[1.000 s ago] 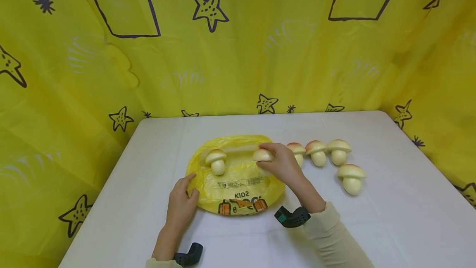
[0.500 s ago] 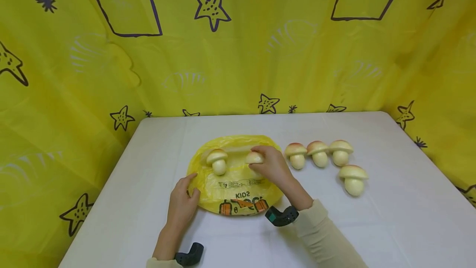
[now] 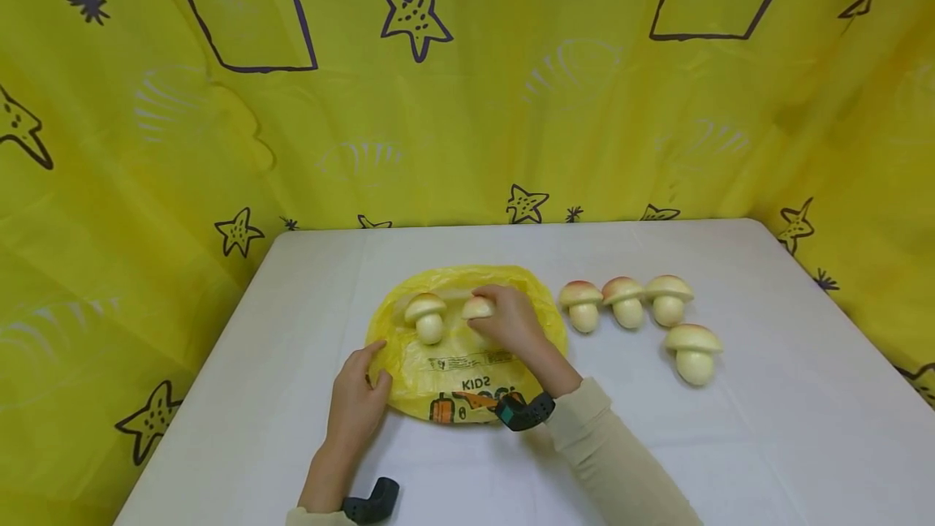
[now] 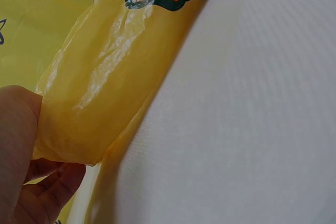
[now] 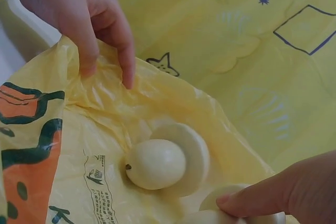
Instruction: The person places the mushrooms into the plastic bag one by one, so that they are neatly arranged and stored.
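A yellow printed plastic bag [image 3: 467, 364] lies in an oval shape with a raised rim. At its left edge my left hand [image 3: 357, 398] pinches the rim; in the left wrist view the thumb and fingers [image 4: 58, 192] stand on either side of the plastic. One mushroom [image 3: 427, 317], apparently artificial, rests on the bag and shows whole in the right wrist view. To the right of it, my right hand [image 3: 513, 325] holds a second mushroom [image 3: 478, 308] by its pale cap, over the bag. The hand hides most of this mushroom's stem.
Right of the bag, several more mushrooms [image 3: 626, 301] stand on the white table [image 3: 730, 445]; a nearer mushroom [image 3: 693, 354] stands apart in front of them. A yellow patterned curtain [image 3: 467, 104] hangs behind the table and on both sides.
My right hand has moved left over the bag with its mushroom, closer to the mushroom lying there. The left hand has stayed at the bag's edge.
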`<state>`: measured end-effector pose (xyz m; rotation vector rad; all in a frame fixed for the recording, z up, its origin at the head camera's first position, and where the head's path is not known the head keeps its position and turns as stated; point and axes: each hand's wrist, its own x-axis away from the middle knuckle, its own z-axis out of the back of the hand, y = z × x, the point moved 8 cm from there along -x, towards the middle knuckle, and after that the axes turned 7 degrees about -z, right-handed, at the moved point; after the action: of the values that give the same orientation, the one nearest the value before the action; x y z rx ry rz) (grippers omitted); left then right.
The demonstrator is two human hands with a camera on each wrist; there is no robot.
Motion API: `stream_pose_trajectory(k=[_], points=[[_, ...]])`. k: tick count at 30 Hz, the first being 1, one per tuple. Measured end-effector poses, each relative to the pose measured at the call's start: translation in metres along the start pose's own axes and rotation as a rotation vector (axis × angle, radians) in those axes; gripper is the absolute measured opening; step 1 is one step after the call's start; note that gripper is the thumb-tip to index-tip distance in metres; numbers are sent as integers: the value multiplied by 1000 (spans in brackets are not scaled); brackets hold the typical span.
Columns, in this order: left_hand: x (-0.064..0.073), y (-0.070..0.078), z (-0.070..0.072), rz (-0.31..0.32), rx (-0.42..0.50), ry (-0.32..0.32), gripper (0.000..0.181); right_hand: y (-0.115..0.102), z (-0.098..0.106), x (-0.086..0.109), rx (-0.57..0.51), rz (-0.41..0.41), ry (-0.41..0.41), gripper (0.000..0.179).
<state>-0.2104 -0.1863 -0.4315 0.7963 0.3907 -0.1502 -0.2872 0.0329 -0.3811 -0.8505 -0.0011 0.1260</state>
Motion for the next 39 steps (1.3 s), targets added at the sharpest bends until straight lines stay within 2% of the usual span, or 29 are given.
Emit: stream_pose_trajectory(k=[15,27,39], points=[[0,-1,-1,-5,-4,-4,39,1,-18,-11,16,-35,-29,43],[0,0,-1,-15,-3,5,39,-8,-22,-16,23,7,6,42],[0,1,0,-41,3,29,38,-7,-27,-18,25,12,39,38]])
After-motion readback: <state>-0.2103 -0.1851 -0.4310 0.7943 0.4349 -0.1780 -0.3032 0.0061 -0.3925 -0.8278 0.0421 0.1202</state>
